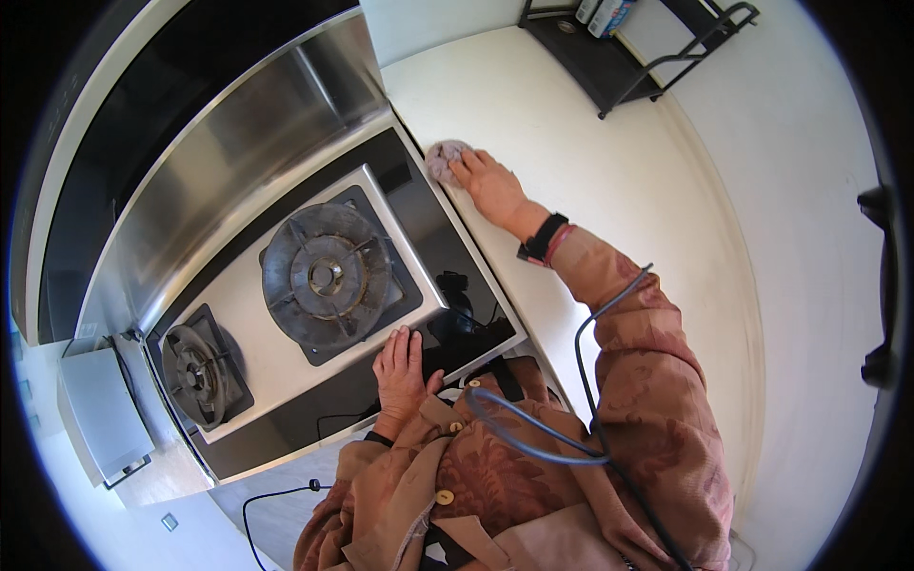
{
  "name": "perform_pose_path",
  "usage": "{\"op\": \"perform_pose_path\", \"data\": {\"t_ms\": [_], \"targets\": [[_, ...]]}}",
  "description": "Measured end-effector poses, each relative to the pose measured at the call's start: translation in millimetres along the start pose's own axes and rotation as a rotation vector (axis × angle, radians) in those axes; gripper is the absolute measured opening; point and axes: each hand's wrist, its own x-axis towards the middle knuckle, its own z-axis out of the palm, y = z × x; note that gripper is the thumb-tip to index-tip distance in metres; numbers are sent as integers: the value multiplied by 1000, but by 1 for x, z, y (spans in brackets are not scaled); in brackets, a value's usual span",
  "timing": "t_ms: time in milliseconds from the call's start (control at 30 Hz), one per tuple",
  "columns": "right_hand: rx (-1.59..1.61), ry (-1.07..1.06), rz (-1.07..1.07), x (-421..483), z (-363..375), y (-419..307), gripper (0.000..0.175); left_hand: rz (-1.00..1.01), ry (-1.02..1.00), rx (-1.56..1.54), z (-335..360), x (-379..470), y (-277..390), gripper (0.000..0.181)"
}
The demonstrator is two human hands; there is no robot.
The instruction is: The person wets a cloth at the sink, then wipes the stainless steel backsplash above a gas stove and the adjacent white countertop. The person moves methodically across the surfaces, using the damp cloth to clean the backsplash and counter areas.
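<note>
My right hand [493, 189] presses a crumpled greyish-pink cloth [448, 163] onto the white countertop [614, 207], beside the right edge of the gas hob. My left hand [402, 371] rests flat with its fingers on the front edge of the hob [278, 421] and holds nothing. Between the hands and to their left lies the large burner with its round pan support [327, 277]. A smaller burner [196, 375] sits at the hob's left end.
A black metal rack [600, 61] with bottles or cans stands at the back of the counter. A stainless steel backsplash [250, 135] rises behind the hob. At the left is a grey box-like appliance [103, 407]. A cable [582, 357] hangs in front of my body.
</note>
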Motion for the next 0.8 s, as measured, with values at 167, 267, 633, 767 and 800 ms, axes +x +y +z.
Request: {"op": "perform_pose_path", "data": {"t_ms": [167,267,633,767,800], "targets": [[-37,24,6,91,33,30,38,-18,-30,-27,-3,1,-1,87],[-54,37,39,141,47,41,34,-18,-53,-73,-3,1,-3,90],[38,-99,135,236,70,63,36,-5,-6,-106,0,1,-7,84],[-42,-75,162,230,64,71,35,26,59,-43,5,1,-8,82],[-22,-104,186,226,60,76,35,27,64,-39,6,0,-9,80]]}}
